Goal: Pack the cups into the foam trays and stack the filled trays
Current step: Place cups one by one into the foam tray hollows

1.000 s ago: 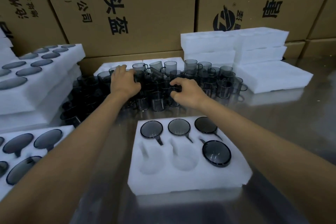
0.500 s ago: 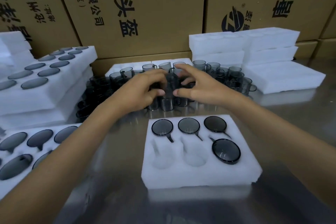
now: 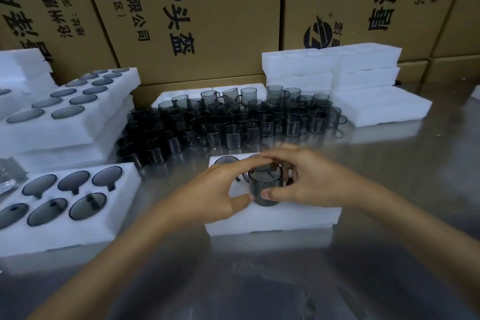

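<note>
Both hands hold one smoky grey translucent handled cup (image 3: 265, 187) over the front row of the white foam tray (image 3: 298, 215) at the steel table's near middle. The right hand (image 3: 309, 182) pinches its wall, and the left hand (image 3: 220, 189) touches its side with curled fingers. Seating appears to be the step in hand; next, the cup likely needs pressing down, handle aligned with the slot.

I am reading black print on the cardboard boxes (image 3: 207, 21) facing me: "-P头盔" and "技有限公司 (西区)" on the middle box, and perhaps "唐泽" beside a round logo (image 3: 318, 35) on the right one.
</note>
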